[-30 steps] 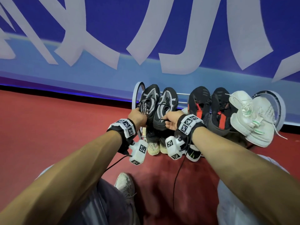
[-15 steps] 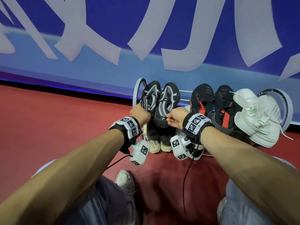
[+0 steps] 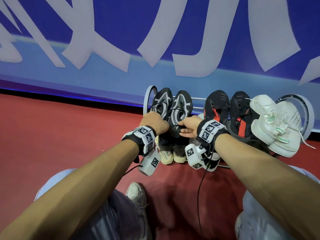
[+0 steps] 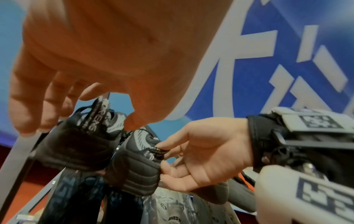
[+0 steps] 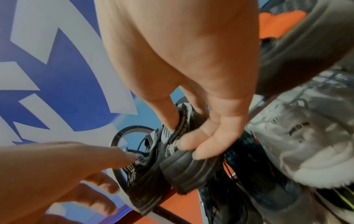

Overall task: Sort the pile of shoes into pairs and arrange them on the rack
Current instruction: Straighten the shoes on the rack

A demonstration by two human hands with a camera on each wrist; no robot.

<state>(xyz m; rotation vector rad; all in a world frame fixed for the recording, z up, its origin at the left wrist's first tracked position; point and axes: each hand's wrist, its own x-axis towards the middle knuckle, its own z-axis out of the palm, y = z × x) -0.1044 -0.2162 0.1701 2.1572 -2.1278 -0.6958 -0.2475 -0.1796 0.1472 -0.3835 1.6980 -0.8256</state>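
A black-and-white knit pair stands toe-up at the left end of the rack's point(image 3: 145, 99) top tier. My left hand point(image 3: 154, 121) hovers over the heel of the left shoe point(image 3: 162, 104). Its fingers point(image 4: 28, 118) are loosely spread and its index fingertip point(image 5: 132, 157) touches the pull tab. My right hand point(image 3: 187, 129) pinches the heel of the right shoe point(image 3: 181, 108), thumb point(image 5: 166, 116) inside the collar and fingers point(image 5: 193, 145) under the heel. A black-and-red pair point(image 3: 226, 111) and a white pair point(image 3: 271, 123) fill the rest of that tier.
On the lower tier sit two beige shoes point(image 3: 170, 155) and a black-and-white one point(image 3: 212, 166), partly hidden by my wrists. A blue banner wall point(image 3: 155, 49) rises right behind the rack. Red floor point(image 3: 60, 135) lies to the left. My own white-shod foot point(image 3: 136, 193) and knees are below.
Both hands have stayed at the heels of the black-and-white pair. Only the view has shifted slightly; no shoe has clearly moved.
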